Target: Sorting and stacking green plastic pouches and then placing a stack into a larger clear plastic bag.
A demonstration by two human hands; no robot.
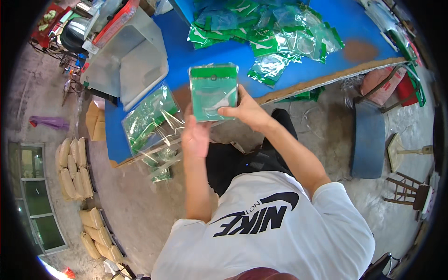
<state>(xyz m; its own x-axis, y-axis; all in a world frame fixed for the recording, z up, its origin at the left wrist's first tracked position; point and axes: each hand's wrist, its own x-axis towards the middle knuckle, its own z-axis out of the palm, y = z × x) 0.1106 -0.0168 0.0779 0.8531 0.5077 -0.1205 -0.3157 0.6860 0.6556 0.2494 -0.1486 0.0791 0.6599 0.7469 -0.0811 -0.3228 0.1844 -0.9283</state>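
Over the near edge of the table I hold up a stack of flat clear packets with green cards (213, 88), a round hole near the top. My right hand (247, 111) is closed on the stack's lower right side, its thumb lying across the front. At the lower left corner, my left hand (195, 137) is blurred by motion and lies against the edge. Its fingers are partly hidden behind the stack. To the left, a large clear plastic bag (151, 119) with green packets inside hangs over the table edge.
A heap of loose green packets (280, 32) covers the far part of the blue table (177, 51). A grey translucent bin (140, 65) lies at its left. A blue bench (367, 140) and wooden stool (410, 193) are at the right; stacked tan sacks (73, 168) stand at the left.
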